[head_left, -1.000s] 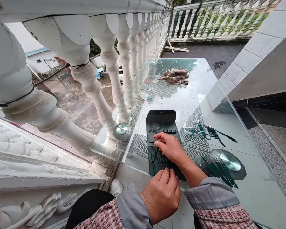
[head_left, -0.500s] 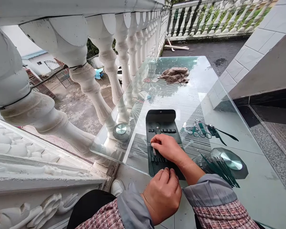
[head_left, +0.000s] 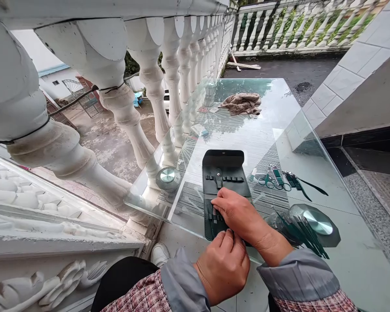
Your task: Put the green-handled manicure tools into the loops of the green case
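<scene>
A black manicure case lies unfolded on the glass table, with a row of elastic loops on its upper part and more loops lower down. My left hand is closed on the case's near edge. Over the lower part, my right hand is closed in a pinch at the top of a slim manicure tool in the loops; the fingers partly hide it. To the right lie small scissors, a nail clipper and more dark-handled tools. Several thin dark tools lie bunched closer to me.
The glass table rests on round metal-capped supports. A crumpled brown cloth and a small box lie farther back. A white balustrade runs along the left, and a tiled wall slopes up on the right.
My right hand has shifted slightly right and down over the case, showing more of the slim tools in the lower loops. My left hand stays at the near edge. The view has moved slightly.
</scene>
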Motion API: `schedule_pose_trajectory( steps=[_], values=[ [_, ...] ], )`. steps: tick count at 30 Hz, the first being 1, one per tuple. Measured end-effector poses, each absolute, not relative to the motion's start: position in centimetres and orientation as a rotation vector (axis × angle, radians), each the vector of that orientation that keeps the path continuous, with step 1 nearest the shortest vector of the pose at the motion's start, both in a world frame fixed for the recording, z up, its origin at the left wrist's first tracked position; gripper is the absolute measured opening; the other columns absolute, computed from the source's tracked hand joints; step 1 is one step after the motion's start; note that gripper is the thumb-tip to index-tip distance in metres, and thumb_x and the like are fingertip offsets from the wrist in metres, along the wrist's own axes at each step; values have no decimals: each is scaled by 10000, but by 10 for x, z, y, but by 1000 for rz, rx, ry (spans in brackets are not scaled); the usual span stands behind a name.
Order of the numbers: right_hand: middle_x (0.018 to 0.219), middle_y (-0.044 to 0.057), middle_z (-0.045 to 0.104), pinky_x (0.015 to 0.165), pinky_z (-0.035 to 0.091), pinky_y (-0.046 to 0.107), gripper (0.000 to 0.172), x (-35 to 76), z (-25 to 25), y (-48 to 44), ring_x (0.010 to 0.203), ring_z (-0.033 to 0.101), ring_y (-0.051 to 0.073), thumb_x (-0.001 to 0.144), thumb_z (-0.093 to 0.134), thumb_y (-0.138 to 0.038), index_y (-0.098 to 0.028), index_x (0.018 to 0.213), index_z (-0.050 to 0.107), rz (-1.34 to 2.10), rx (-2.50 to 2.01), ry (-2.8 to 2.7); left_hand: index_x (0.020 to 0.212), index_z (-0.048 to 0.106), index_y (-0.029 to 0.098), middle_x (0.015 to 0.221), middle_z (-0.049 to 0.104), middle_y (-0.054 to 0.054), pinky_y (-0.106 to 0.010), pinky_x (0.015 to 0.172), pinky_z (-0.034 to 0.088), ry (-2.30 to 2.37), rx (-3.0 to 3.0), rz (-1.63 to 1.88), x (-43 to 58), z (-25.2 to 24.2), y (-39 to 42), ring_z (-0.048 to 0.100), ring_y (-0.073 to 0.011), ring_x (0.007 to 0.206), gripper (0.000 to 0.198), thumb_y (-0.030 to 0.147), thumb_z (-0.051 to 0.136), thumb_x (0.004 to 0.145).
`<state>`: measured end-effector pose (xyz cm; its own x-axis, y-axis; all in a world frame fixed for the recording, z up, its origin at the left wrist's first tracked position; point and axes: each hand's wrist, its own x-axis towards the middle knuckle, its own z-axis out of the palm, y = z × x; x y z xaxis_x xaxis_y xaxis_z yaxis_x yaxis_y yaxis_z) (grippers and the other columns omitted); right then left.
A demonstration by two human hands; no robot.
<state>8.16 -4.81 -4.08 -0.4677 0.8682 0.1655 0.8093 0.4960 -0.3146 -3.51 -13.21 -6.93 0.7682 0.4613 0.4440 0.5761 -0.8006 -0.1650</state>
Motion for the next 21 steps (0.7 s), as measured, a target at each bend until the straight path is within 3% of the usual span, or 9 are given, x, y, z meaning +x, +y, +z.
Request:
schedule_pose_trajectory(
  steps=[6,10,16,21],
  values=[
    [822,36,583,675,433,259,175,84,-45,-49,751,535,147,837,495,-142,-203,844,659,350,-1381,-2356,1007,613,50,1088,606,-201,-383,841,477,-766,-2644,-538,-36,-69,-131,612,-253,963,300,149,353,894],
    [920,45,610,728,473,288,260,88,-45,-51,821,576,161,821,506,-142,-207,1049,613,424,-1371,-2230,1082,597,9,1107,603,-213,-384,838,485,-727,-2574,-572,-38,-65,-134,606,-275,991,338,151,360,887],
    [903,44,633,745,477,301,232,101,-32,-61,824,598,168,835,478,-193,-199,1016,624,463,-1347,-2055,1019,635,39,1011,657,-178,-358,786,512,-394,-2624,-674,-38,-57,-140,633,-253,937,315,194,399,878],
    [842,24,647,720,471,317,275,152,-10,-67,720,591,160,792,547,-359,-227,1014,641,377,-1597,-1592,1067,611,32,1102,624,-197,-389,838,497,-426,-2609,-628,-38,-59,-139,611,-277,1007,308,191,424,881]
  ],
)
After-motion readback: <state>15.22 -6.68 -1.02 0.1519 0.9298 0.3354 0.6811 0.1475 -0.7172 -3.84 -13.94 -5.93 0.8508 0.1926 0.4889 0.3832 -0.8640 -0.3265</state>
